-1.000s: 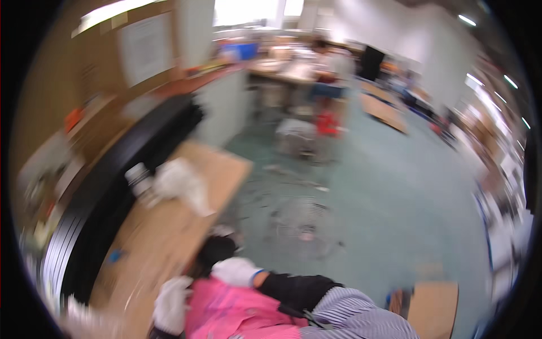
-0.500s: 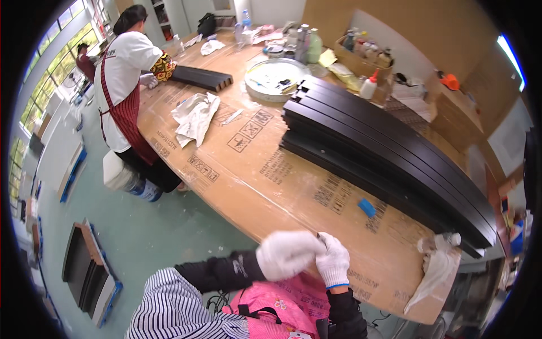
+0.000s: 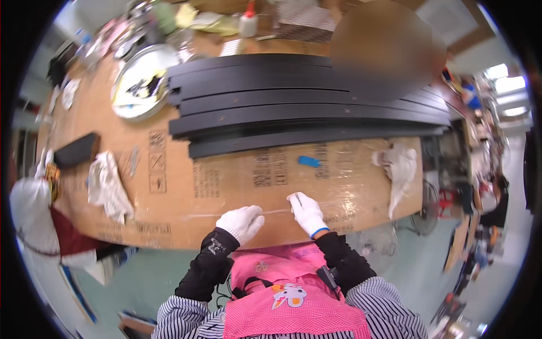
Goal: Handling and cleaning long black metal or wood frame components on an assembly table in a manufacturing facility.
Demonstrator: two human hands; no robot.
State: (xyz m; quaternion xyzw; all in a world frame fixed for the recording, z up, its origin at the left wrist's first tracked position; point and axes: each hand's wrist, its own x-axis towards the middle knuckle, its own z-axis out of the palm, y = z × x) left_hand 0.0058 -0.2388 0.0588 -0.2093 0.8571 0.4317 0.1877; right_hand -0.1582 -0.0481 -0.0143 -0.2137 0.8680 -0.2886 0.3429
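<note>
My left hand [image 3: 241,224], in a white knit glove, is over the front part of the cardboard-covered table [image 3: 226,181] with its fingers curled in. To its right, apart from it, my right hand [image 3: 307,213] wears a matching glove with a blue cuff edge. Its fingers are bent and pressed together too. What either hand holds, if anything, is hidden. Beyond my right hand a small blue piece [image 3: 308,161] lies on the cardboard. Farther back, a stack of long black grooved strips [image 3: 265,104] stretches across the table.
A round white tub with dark and yellow smears [image 3: 118,101] stands left of the stack. White cloths [image 3: 107,186] lie on the left; another crumpled cloth [image 3: 401,172] is at the right end. A person's sleeve [image 3: 31,209] shows at far left. A red-capped bottle [image 3: 248,24] stands behind.
My view has swung right, toward the black stack. My hands, together before, are now apart; the left was blurred by motion.
</note>
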